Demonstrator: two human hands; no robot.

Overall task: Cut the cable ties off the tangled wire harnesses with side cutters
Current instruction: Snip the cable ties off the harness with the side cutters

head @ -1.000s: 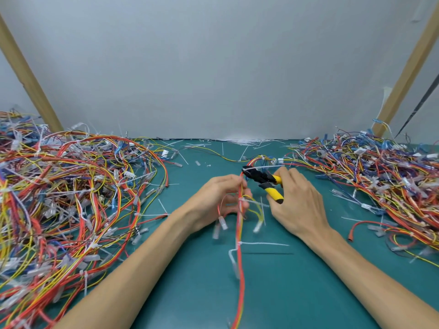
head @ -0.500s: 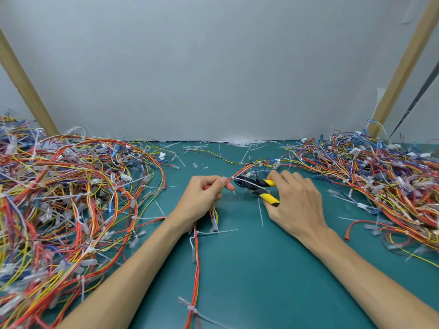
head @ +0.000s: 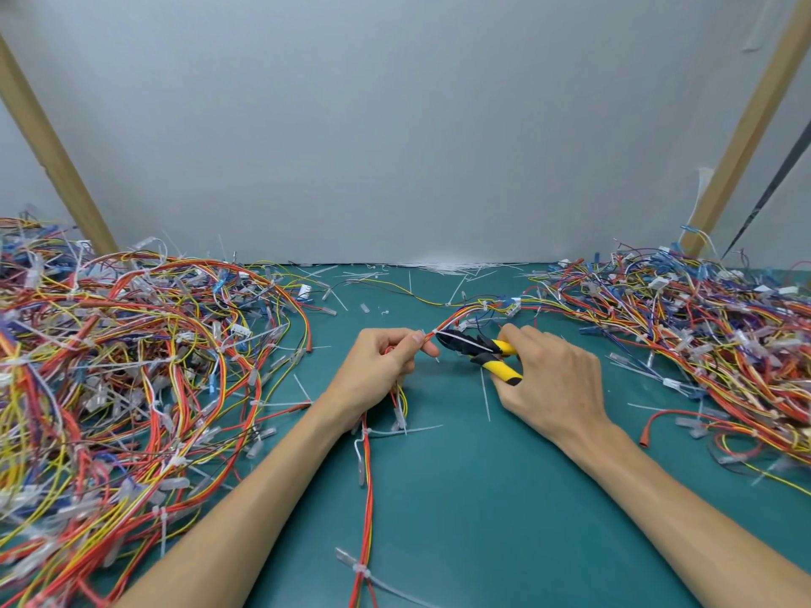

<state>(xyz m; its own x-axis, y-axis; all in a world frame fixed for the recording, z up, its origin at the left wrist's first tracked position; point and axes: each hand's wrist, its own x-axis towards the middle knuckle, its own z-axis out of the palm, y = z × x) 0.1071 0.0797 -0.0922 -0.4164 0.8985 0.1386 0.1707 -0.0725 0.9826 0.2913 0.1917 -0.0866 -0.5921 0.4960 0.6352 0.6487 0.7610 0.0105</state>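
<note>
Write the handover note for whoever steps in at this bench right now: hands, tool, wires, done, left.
Left hand: pinches the red, orange and yellow wire harness just short of the cutter tips.
Right hand: grips the yellow-and-black-handled side cutters, tips at a thin white cable tie on that harness; cannot tell if it is cut.
Done: loose white tie offcuts lie along the back of the teal mat.
Left: the uncut white ties lower on the held harness, plus the tangled wire pile at left and the tangled wire pile at right.
</note>
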